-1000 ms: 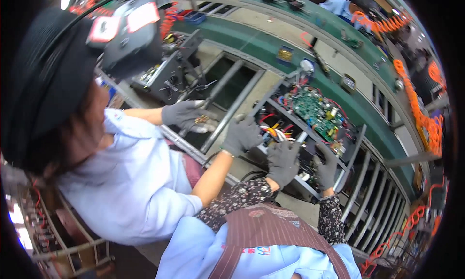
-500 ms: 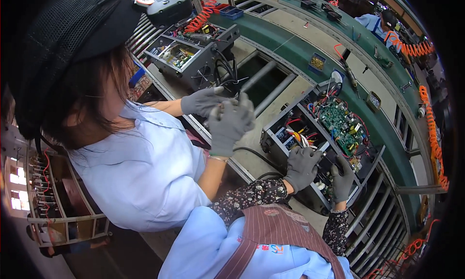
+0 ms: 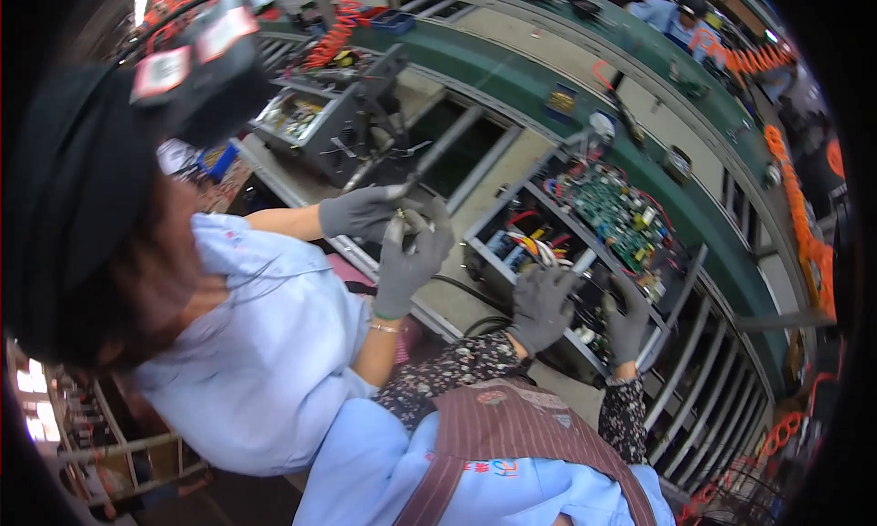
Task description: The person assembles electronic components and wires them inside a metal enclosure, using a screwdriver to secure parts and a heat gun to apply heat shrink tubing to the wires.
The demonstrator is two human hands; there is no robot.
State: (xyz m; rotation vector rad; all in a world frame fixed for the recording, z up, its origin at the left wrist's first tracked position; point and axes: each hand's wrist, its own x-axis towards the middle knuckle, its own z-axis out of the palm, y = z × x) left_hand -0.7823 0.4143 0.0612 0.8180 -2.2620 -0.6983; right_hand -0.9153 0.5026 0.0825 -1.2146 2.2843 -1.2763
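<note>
My left hand [image 3: 543, 309], in a grey glove, reaches over the near side of an open metal machine housing [image 3: 512, 272]. Its bent fingers touch the inside next to a bundle of white, yellow and red wires [image 3: 541, 248]; their tips are partly hidden. My right hand [image 3: 627, 325], gloved alike, is at the housing's right part, thumb and fingers curved around something dark that I cannot make out. Beyond both hands, a green circuit board [image 3: 614, 217] lies on the housing's upper side. Motion blurs the view somewhat.
At my left a co-worker's gloved hands [image 3: 411, 257] come together around something tiny. Another open machine [image 3: 320, 129] stands farther left. Rollers [image 3: 708, 398] run along the right; a green bench strip [image 3: 493, 74] carries a small box [image 3: 561, 100] and a screwdriver-like tool [image 3: 630, 120]. Orange coiled hoses [image 3: 797, 225] hang at right.
The whole view has shifted, so the scene sits farther left and slightly lower at the left side. My hands stay at the housing. The co-worker's hands have come closer together.
</note>
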